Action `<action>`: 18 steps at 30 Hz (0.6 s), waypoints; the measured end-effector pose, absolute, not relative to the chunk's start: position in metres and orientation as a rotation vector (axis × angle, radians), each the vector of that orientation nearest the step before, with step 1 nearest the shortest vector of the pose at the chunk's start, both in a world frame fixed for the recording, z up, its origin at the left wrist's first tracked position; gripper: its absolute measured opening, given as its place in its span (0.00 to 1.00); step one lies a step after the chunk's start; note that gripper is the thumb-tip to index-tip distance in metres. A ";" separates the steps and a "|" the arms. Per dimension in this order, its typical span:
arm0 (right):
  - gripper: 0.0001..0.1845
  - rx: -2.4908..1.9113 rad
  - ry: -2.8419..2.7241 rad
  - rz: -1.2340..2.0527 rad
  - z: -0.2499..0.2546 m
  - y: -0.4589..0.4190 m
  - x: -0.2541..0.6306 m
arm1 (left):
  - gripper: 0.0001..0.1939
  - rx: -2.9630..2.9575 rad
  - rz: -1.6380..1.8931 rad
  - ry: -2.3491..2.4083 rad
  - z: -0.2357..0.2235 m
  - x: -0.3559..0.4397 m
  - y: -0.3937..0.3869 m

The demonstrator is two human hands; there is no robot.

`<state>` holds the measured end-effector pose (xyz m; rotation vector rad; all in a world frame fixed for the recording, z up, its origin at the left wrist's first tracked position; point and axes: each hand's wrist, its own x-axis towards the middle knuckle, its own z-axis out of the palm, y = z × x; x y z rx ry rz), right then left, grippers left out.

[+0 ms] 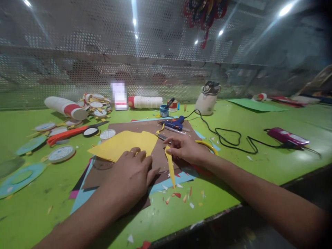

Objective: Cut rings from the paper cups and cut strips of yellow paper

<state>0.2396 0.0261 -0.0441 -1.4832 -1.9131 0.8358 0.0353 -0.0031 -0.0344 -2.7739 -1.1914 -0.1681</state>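
Observation:
My left hand (131, 173) lies flat with fingers stretched out on the brown paper (124, 173), its fingertips at the near edge of a yellow sheet (121, 144). My right hand (186, 148) rests on the brown paper just right of it, fingers curled, pinching the top of a narrow yellow paper strip (170, 167) that hangs toward me. Yellow-handled scissors (207, 145) lie under and behind the right hand, their blades (162, 137) pointing left. A blue glue gun (175, 123) lies behind the sheets.
Paper cup stacks (66, 107), round paper discs (61, 153), an orange cutter (67, 135), a paint pot (164, 110), a white kettle (207, 98), a black cord (233, 138) and a pink device (286, 136) lie on the green table (259, 162). Paper scraps (178, 197) litter the front edge.

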 end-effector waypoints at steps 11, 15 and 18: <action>0.07 -1.427 -1.900 0.718 -0.054 0.016 0.214 | 0.12 -2.931 -0.292 -0.911 -0.037 0.040 -0.008; 0.20 -1.409 -1.888 0.672 -0.053 0.016 0.217 | 0.12 -2.894 -0.271 -0.895 -0.042 0.042 -0.009; 0.18 -1.417 -1.823 0.609 -0.041 0.015 0.226 | 0.13 -2.910 -0.221 -0.935 -0.042 0.041 -0.010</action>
